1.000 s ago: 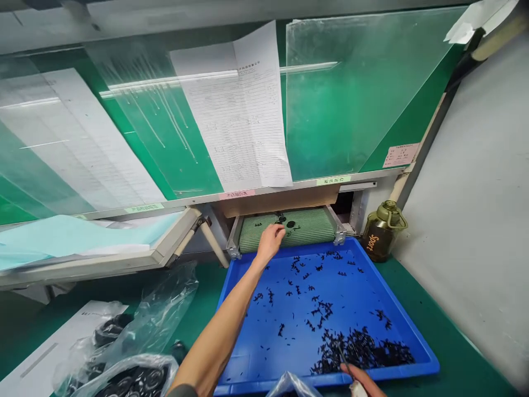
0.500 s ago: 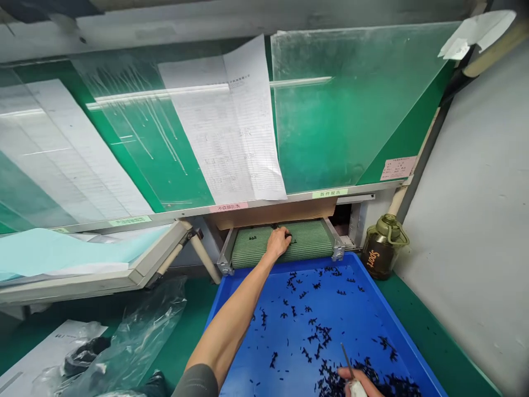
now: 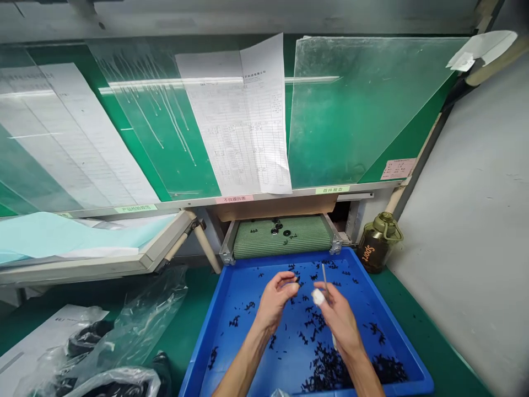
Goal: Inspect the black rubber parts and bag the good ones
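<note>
My left hand (image 3: 276, 302) is over the blue tray with thumb and fingers pinched together. A small dark piece (image 3: 297, 280) shows at its fingertips, mostly hidden, too small to name. My right hand (image 3: 341, 320) faces it a short way off, closed around a thin metal-bladed tool (image 3: 324, 273) that points up and away. White wrapping (image 3: 318, 297) shows at the right thumb. Beneath both hands lies the blue tray (image 3: 202, 336), strewn with small black plastic scraps (image 3: 326, 366), heaped at the near side. Beyond it, several round black parts (image 3: 286, 233) rest on a green ribbed conveyor belt (image 3: 256, 245).
A bottle (image 3: 378, 245) stands by the tray's far right corner, beside a grey wall (image 3: 467, 220). On the left are clear plastic bags (image 3: 144, 314) with black contents and a slanted paper rack (image 3: 136, 262). A green board with sheets (image 3: 243, 132) hangs above.
My left hand has come back from the conveyor to above the tray. My right hand has risen from the near edge with the tool, toward the left. Round black parts on the belt are now uncovered.
</note>
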Tool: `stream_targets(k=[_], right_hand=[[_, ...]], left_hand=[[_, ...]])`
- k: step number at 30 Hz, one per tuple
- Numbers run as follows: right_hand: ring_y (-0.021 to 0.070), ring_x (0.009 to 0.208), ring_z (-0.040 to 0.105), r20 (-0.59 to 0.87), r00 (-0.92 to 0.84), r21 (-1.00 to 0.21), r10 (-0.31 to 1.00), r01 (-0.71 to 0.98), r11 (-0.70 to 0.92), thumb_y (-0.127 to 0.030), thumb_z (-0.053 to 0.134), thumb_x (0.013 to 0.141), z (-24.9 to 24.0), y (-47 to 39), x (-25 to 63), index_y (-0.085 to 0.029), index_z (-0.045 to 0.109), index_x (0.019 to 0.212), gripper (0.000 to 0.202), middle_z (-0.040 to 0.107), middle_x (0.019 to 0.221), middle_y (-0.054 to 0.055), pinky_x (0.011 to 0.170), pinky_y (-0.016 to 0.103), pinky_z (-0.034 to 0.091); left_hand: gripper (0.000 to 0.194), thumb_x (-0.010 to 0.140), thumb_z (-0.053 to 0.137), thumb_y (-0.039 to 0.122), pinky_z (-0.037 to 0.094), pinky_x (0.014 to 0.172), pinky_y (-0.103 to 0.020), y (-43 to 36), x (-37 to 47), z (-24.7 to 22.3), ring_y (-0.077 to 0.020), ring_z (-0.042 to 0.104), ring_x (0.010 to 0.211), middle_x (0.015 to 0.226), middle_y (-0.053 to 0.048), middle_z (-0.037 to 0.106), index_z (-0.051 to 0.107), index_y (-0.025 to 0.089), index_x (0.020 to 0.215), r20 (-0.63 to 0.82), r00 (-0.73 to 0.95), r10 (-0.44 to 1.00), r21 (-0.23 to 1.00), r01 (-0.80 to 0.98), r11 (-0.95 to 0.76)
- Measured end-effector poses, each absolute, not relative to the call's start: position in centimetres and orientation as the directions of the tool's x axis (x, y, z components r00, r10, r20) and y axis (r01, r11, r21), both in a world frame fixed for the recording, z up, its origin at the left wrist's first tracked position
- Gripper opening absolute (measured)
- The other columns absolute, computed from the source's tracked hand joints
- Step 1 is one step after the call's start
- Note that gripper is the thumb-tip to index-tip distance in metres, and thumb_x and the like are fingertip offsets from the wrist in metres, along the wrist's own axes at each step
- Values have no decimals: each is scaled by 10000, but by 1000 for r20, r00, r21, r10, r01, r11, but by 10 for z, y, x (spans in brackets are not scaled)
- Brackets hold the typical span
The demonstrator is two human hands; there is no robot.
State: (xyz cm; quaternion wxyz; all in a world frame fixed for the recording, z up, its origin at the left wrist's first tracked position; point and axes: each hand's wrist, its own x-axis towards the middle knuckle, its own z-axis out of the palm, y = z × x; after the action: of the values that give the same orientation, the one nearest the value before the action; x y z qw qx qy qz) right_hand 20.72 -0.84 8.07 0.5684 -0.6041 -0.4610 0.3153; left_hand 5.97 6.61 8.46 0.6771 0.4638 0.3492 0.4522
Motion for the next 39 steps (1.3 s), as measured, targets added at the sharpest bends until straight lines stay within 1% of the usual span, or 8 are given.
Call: stream_targets(k=[5,9,15,18,24,28,32,39], right_hand=[[50,448,304,-36,243,-994,969,-107,-10,-461,622,744,93,-15,179,-184,605,1035,402,543,697,-21,398,190,234],[43,451,248,-67,228,-974,971,-227,-14,-415,629,756,98,-34,169,-190,569,1037,365,499,685,-37,393,183,198],[95,566,419,88,226,-987,970,149,55,-371,564,790,110,-57,161,-188,624,1027,305,583,806,13,517,212,360],[107,579,434,179,196,-942,964,318,111,-339,538,794,117,-67,161,-201,622,1094,341,581,843,20,540,225,380],[131,669,496,236,43,-911,971,357,206,-251,494,801,121,-86,150,-193,646,1005,261,608,805,7,586,217,376],[97,552,422,227,230,-902,946,415,115,-153,486,749,111,-105,139,-176,599,853,155,534,634,-45,521,202,310],[99,583,464,279,273,-871,921,476,122,-143,473,768,105,-127,131,-199,580,833,137,578,669,-43,545,198,325],[134,699,562,273,176,-877,946,450,169,-197,439,820,97,-158,130,-220,653,903,231,650,778,-3,644,215,389]], left_hand=[[281,731,673,273,455,673,-259,27,46,103,-162,560,823,1001,-66,610,615,188,992,185,329,926,983,-63,-174],[245,735,667,283,458,682,-256,10,40,108,-147,561,786,952,-48,627,627,191,958,167,341,925,985,-100,-141],[263,730,674,351,491,774,-318,-8,33,99,-188,607,814,875,-57,656,655,155,905,54,283,958,962,-273,27],[303,736,665,358,510,657,-300,-17,27,105,-159,603,683,823,-51,652,645,142,948,37,353,935,968,-245,55],[229,713,677,336,406,460,-212,-38,12,118,-102,509,505,643,11,616,563,167,817,59,422,905,984,-178,19],[297,766,588,443,495,671,-293,-62,6,114,-200,627,793,909,-78,684,637,170,870,28,326,945,999,-44,-14],[395,737,620,456,373,981,-359,-91,15,105,-249,536,1119,1169,-74,631,654,216,1049,55,328,943,996,53,-77],[314,758,619,463,430,896,-321,-121,27,103,-228,588,994,962,-55,680,673,190,905,-27,195,980,975,-212,69]])
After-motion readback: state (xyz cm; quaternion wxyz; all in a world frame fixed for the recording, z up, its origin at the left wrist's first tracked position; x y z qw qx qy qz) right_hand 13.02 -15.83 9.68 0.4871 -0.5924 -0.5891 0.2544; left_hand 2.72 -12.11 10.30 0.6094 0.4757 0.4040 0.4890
